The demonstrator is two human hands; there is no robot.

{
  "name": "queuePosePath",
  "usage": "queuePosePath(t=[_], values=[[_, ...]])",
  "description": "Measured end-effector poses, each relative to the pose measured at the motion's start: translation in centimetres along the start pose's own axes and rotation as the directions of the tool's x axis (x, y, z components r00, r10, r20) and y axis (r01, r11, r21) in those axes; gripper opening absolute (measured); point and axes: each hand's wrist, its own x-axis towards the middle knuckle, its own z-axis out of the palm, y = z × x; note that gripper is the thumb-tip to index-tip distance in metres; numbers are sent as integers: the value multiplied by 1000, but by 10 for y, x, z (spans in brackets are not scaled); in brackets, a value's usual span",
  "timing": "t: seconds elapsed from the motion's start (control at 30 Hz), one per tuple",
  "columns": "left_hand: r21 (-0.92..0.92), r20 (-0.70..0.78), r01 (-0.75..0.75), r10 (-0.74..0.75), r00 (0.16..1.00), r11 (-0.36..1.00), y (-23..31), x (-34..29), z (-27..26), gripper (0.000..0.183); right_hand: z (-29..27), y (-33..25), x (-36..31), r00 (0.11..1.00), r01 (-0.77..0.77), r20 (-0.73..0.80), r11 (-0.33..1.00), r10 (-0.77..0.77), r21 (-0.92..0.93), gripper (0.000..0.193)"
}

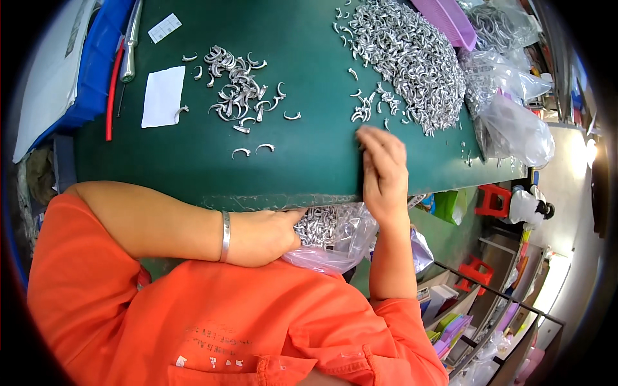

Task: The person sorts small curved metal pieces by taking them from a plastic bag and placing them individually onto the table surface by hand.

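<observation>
Just below the table's front edge is a clear plastic bag (328, 257) with many small silver metal pieces (317, 226) in it. My left hand (265, 238) is closed at the bag's left side, a finger reaching toward its mouth; the other fingertips are hidden. Over the table edge, right of the bag, my right hand (384, 168) has its fingers stretched out and slightly blurred, with nothing visible in them. Just beyond its fingertips lie a few loose curved metal pieces (364, 108), beside a large heap of the same pieces (412, 64).
A smaller group of curved pieces (238, 87) lies on the green table (302, 161), near a white paper (162, 96). At the left are a red rod (114, 93) and a blue bin (103, 61). A purple basket (450, 22) and plastic bags (515, 125) stand at the right.
</observation>
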Motion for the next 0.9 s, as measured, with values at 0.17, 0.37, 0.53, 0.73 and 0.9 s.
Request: queuePosePath(t=[0.17,0.37,0.53,0.73,0.9], values=[[-4,-30,-15,15,999,1000,-1,0,2,31,2,-4,-8,993,-49,-106,998,52,28,29],[20,-65,-26,28,997,999,0,1,3,28,-8,-17,-23,990,-94,-92,986,107,141,20],[4,-48,-18,18,999,1000,2,1,0,25,0,-19,-25,998,58,24,995,-60,78,21],[25,-71,-30,32,997,999,0,2,3,27,-2,-29,-23,993,-106,-27,985,111,138,21],[-21,-67,-24,23,998,999,-1,1,3,31,6,-22,-20,994,101,-52,995,-100,13,19]])
